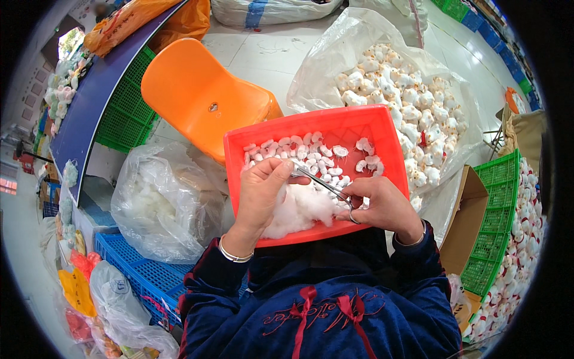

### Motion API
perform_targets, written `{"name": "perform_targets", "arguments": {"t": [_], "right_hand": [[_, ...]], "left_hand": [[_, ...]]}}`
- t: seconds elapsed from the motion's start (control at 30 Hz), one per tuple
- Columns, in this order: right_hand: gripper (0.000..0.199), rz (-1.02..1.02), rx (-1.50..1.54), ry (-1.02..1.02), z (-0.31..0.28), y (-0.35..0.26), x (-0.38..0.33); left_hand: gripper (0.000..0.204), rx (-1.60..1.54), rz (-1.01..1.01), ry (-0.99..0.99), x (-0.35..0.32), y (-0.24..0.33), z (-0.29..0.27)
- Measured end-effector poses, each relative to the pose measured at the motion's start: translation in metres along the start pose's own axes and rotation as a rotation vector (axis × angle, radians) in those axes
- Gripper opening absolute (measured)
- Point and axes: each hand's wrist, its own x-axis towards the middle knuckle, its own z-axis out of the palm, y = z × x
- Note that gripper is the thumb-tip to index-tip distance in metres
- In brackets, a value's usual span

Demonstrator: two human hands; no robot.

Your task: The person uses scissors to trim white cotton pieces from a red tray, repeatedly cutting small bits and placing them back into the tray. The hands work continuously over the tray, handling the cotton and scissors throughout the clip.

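Note:
My right hand [382, 203] has its fingers in the ring handles of metal forceps [323, 183]. The thin tip of the forceps reaches my left hand [262, 190]. That hand is closed, thumb against forefinger, on a small white piece mostly hidden by the fingers. Both hands are over a red plastic tub [311, 121]. White fluffy stuffing [302, 209] fills the tub's near side, below the forceps. Small curved white plush pieces [297, 145] lie spread along its far side, with a few more in a small group at the right.
Beyond the tub stands an orange chair [206, 102]. A clear bag of white plush pieces [412, 102] is at the far right, a bag of stuffing [161, 203] at the left. Blue crates [143, 269], a green crate [496, 203] and a cardboard box [463, 221] flank me.

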Motion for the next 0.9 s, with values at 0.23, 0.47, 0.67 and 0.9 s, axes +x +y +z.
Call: {"name": "perform_targets", "arguments": {"t": [0.23, 0.47, 0.67, 0.9], "right_hand": [[0.031, -0.031, 0.004, -0.015, 0.004, 0.004, 0.0], [0.03, -0.001, 0.04, -0.003, 0.002, 0.0, -0.001], [0.031, -0.058, -0.025, -0.01, 0.004, 0.01, 0.0], [0.031, -0.075, 0.04, -0.025, 0.005, 0.008, 0.001]], "left_hand": [[0.015, 0.085, 0.041, 0.046, -0.002, -0.001, 0.007], [0.014, 0.157, 0.06, 0.017, -0.003, -0.001, 0.004], [0.015, 0.275, 0.097, -0.04, -0.005, -0.003, -0.003], [0.016, 0.356, 0.036, -0.05, -0.006, 0.008, -0.012]]}}
